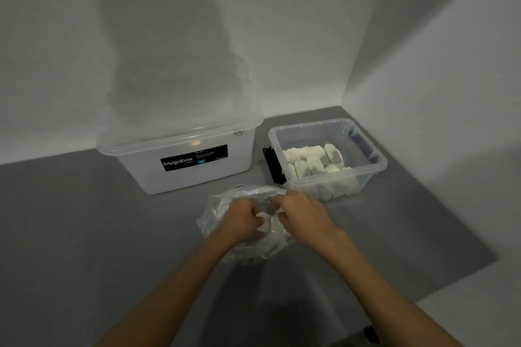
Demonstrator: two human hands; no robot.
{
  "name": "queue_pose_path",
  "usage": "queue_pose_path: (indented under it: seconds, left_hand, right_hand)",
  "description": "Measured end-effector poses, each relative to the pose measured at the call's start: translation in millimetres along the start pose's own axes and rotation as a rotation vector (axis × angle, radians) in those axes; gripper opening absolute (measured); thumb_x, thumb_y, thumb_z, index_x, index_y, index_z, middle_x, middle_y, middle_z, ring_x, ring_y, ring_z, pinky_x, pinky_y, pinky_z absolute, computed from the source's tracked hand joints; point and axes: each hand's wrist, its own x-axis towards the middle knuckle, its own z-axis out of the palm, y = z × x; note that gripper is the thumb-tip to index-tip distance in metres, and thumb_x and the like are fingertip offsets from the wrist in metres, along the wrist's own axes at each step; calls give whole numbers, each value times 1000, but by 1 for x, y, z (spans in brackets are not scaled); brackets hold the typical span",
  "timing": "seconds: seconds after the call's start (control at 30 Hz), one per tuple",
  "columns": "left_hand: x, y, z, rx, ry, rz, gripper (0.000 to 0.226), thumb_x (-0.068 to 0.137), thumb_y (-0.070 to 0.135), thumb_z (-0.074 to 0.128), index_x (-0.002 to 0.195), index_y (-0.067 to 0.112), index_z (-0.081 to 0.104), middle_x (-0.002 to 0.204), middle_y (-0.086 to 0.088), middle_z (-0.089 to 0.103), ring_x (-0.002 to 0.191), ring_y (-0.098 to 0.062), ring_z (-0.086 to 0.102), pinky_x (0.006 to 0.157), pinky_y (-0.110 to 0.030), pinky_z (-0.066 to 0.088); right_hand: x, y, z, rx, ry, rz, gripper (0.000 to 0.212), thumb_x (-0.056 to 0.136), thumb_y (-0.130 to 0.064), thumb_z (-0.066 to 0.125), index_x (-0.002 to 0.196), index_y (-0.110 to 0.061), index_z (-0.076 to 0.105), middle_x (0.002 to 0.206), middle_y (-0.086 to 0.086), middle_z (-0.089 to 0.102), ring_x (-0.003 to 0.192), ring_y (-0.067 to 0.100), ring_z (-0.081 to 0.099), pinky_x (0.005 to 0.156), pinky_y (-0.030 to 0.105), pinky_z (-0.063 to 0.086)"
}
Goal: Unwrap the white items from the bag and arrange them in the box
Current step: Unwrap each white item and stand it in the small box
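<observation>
Clear plastic, the bag (222,205) lies just in front of the box (366,177). Over its mouth, the left hand (239,220) and right hand (301,211) each pinch one white item (263,222), probably peeling its wrap, though the dim view blurs this. Many white pieces (313,162) already sit in the box, and more seem left in the bag.

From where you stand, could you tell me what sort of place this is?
Probably a bare indoor corner for packing: white walls, grey surface, a lidded Megabox tub, an open clear box.
</observation>
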Motion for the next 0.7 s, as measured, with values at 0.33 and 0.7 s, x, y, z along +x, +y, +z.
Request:
queue_pose_path:
  seconds: [0.33,0.7]
  left_hand:
    - [-27,-6,-77,-15,104,187,13,91,16,59,95,22,70,86,0,68,76,-12,62,70,-26,49]
    - [-24,-1,-72,-322,-48,81,19,97,11,49,94,4,67,88,-15,71,68,-16,66,57,-17,53]
  right_hand:
    - [0,-23,-12,405,148,85,23,90,-19,61,113,-18,67,101,3,59,82,12,55,77,25,47]
    - [1,-14,-10,751,212,288,14,80,-14,71,70,-16,61,62,-3,59,63,14,58,61,29,50]
